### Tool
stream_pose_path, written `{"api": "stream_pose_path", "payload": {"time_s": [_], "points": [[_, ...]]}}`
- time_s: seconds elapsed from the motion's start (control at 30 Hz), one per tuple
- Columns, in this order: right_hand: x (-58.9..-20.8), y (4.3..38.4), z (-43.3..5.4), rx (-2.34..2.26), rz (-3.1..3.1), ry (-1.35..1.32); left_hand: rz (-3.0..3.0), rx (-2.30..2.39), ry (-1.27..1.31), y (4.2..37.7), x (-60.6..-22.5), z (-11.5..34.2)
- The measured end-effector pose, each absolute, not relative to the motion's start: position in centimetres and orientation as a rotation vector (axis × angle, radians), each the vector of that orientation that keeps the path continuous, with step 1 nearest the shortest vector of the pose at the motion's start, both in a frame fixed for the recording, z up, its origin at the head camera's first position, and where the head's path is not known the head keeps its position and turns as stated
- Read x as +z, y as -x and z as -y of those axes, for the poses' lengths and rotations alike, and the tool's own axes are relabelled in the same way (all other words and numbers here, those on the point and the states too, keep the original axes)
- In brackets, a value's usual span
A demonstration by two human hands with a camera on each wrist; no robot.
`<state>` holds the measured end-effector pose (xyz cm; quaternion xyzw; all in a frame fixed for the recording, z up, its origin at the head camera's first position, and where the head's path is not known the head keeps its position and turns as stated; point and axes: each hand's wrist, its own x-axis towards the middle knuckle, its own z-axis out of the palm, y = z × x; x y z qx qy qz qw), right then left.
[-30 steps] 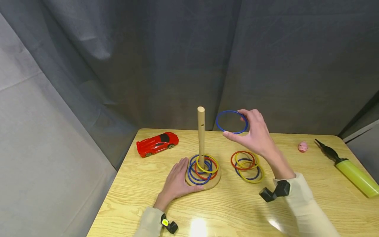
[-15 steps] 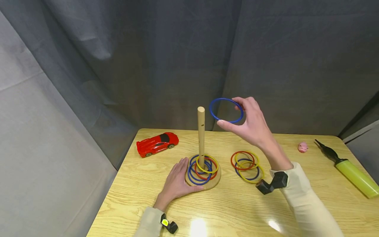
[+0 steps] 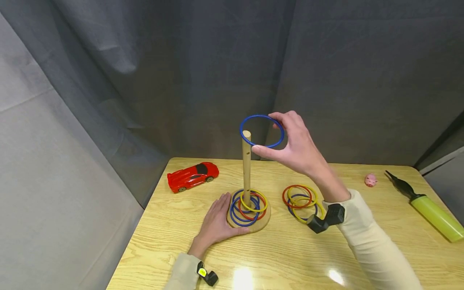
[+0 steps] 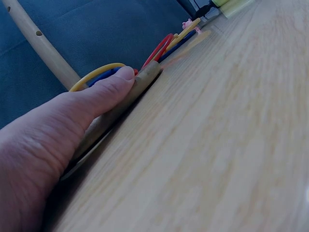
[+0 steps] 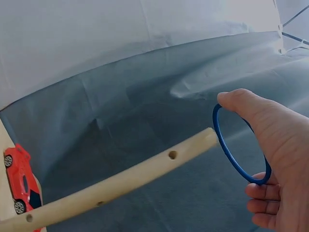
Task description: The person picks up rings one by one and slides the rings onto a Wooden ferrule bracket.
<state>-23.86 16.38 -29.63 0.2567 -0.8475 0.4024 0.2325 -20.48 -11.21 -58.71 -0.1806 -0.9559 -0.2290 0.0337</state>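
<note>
My right hand pinches a thin blue ring between thumb and fingers, up at the height of the peg's top. The ring's left part overlaps the tip of the upright wooden peg in the head view. From the right wrist, the peg ends right at the near edge of the ring. Several blue, red and yellow rings lie around the peg's foot on the round wooden base. My left hand rests against the base's left side, fingers straight, thumb along its front edge.
Several more rings lie in a loose pile right of the base. A red toy car stands at the back left. Toward the right are a pink pig figure and a green hand pump. A dark curtain hangs behind the table.
My right hand has lifted the blue ring and carried it left, from beside the peg to overlapping its tip. The left hand and the base have stayed put.
</note>
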Motion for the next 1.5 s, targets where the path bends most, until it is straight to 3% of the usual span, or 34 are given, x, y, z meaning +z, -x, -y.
{"api": "stream_pose_path", "payload": {"time_s": [0.87,1.5], "points": [[-35.8,22.4,-14.3,1.086,2.512,-0.737,2.953,-0.713,0.545,20.4,-58.7,11.2],[-42.6,21.7,-14.2,1.214,2.578,-0.650,2.932,-0.708,0.563,20.3,-58.9,11.2]]}}
